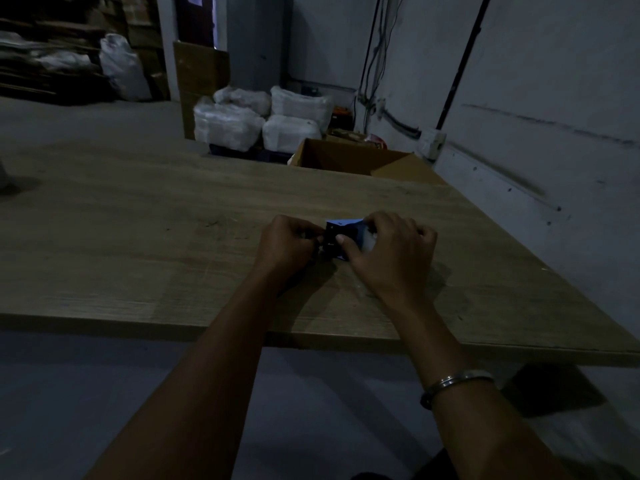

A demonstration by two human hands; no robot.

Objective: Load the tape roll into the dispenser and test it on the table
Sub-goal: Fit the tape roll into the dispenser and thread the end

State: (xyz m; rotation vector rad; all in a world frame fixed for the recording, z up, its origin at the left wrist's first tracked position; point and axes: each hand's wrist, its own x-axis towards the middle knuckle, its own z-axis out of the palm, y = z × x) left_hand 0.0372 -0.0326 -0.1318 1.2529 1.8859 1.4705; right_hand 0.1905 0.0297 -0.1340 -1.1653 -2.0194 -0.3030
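A small blue and black tape dispenser sits on the wooden table, held between both hands. My left hand has its fingers curled against the dispenser's left end. My right hand grips the right side, thumb laid across the dark front, fingers curled over a pale rounded part that may be the tape roll. The scene is dim, and the hands hide most of the dispenser.
An open cardboard box stands past the table's far edge, with white wrapped bundles behind it. A wall with cables and a socket box runs along the right. The table's near edge crosses under my forearms.
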